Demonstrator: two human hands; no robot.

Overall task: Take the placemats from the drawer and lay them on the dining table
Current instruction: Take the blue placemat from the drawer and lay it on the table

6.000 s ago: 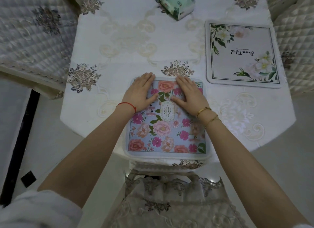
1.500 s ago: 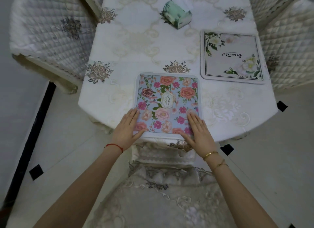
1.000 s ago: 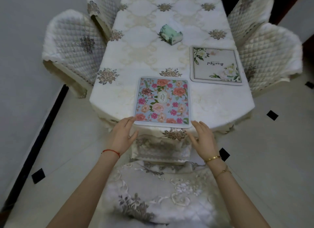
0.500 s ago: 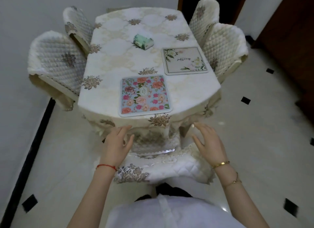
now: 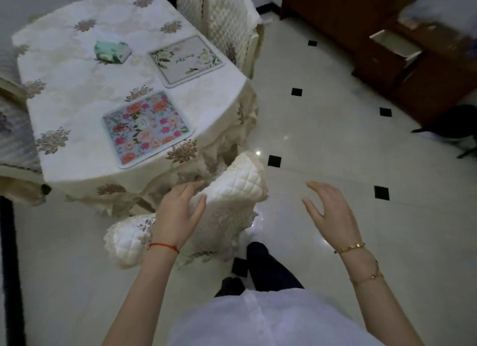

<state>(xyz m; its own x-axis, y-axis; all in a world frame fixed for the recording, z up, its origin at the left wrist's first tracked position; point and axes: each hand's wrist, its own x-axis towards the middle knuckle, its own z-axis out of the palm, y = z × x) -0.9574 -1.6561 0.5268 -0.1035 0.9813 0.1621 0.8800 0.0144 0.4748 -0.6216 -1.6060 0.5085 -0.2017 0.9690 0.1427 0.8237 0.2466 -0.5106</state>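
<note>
At the far left, quilted chair covers (image 5: 13,139) show beside the dining surface (image 5: 77,93), which is draped in a cream cloth with embroidered flower motifs. On the cloth a green tissue pack (image 5: 112,51) lies toward the far side, and the blue floral placemat (image 5: 147,127) lies flat near the closest edge, with one corner almost at the rim. Just beyond it and to the right, apart from it, the white placemat (image 5: 186,59) with leaf corners and script lettering also lies flat on the cloth. Below the surface edge stands a chair with a white quilted cover (image 5: 232,191). The left hand (image 5: 178,216), a red string at its wrist, is in front of that cover with fingers relaxed and slightly spread; its grip is loose and holds nothing, though whether the fingertips touch the cover is hard to tell. Dark trouser legs and a white shirt show at the bottom. The right hand (image 5: 330,211), with gold bracelets on the wrist, hangs over the tiled floor (image 5: 335,129) with fingers apart and gently bent, its grip unclenched around nothing. At the upper right, blurred, a dark wooden cabinet (image 5: 348,18) has a pale drawer (image 5: 395,45) pulled out
</note>
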